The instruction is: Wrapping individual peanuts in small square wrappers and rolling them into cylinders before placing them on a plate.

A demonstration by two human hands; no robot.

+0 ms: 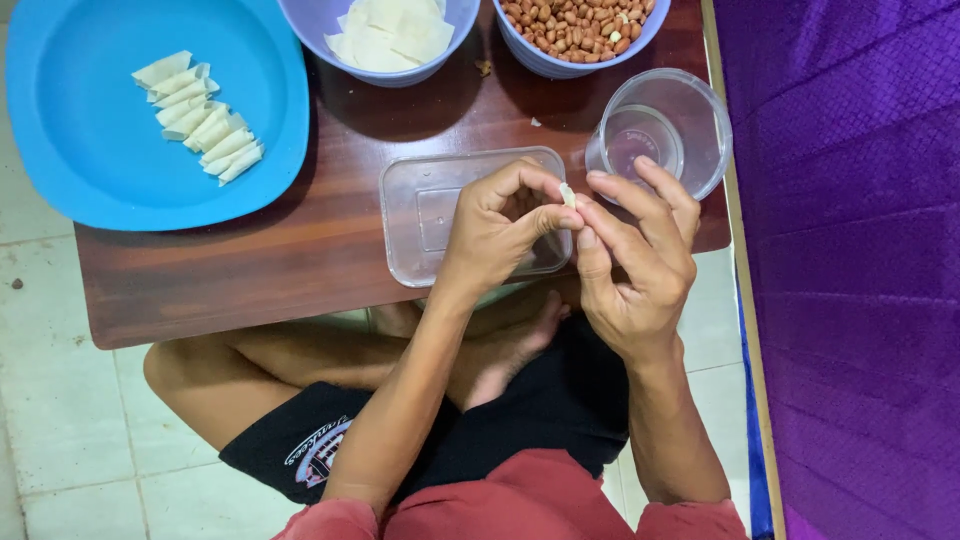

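Note:
My left hand (495, 235) and my right hand (640, 260) meet above the front edge of a low wooden table (250, 270). Together their fingertips pinch a small pale piece of dough wrapper (567, 194). Under the left hand lies a clear rectangular plastic lid (425, 215). Just behind the right hand stands a clear round plastic cup (665, 125). A blue plate (80, 140) at the far left carries several rolled pale wrappers (200, 125).
A pale purple bowl of flat wrapper sheets (385, 40) and another purple bowl of peanuts (580, 30) sit at the table's back edge. A purple quilted surface (850, 270) fills the right side. My crossed legs rest on the tiled floor (60, 400).

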